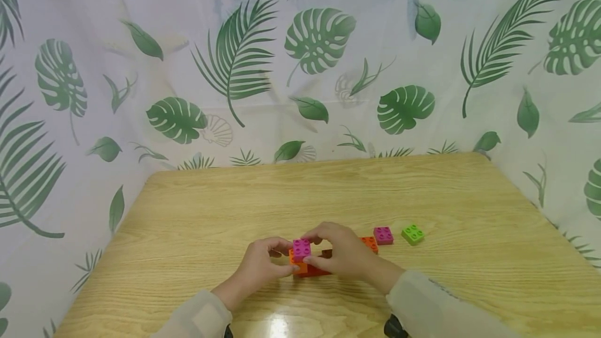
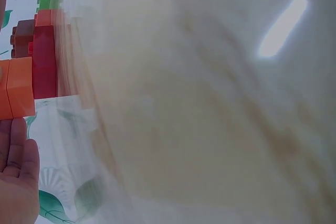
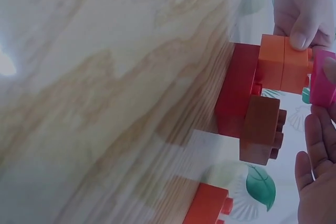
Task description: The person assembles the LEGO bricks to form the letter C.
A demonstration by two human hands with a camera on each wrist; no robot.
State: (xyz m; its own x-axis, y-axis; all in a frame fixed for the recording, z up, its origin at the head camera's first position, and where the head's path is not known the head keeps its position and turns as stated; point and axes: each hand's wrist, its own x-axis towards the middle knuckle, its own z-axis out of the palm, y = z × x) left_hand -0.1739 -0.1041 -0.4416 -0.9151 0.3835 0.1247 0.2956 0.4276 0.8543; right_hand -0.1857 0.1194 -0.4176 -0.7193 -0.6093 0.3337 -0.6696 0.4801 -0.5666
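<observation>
A long red building brick (image 3: pixel 235 90) lies on the table, carrying a brown brick (image 3: pixel 259 129) and, at its left end, two stacked orange bricks (image 3: pixel 283 62). My left hand (image 1: pixel 260 261) grips that orange stack, its thumb against the side in the right wrist view. Between the thumb and fingers of my right hand (image 1: pixel 345 251) is a pink brick (image 1: pixel 302 249). It sits right at the orange studs, slightly tilted, with a narrow gap showing in the right wrist view. The right hand covers part of the red and brown bricks in the head view.
Right of the hands are an orange-red brick (image 1: pixel 370 244), a second pink brick (image 1: pixel 383 235) and a lime green brick (image 1: pixel 413 234), loose on the wooden table (image 1: pixel 211 207). A leaf-patterned cloth (image 1: pixel 263 67) hangs behind and at both sides.
</observation>
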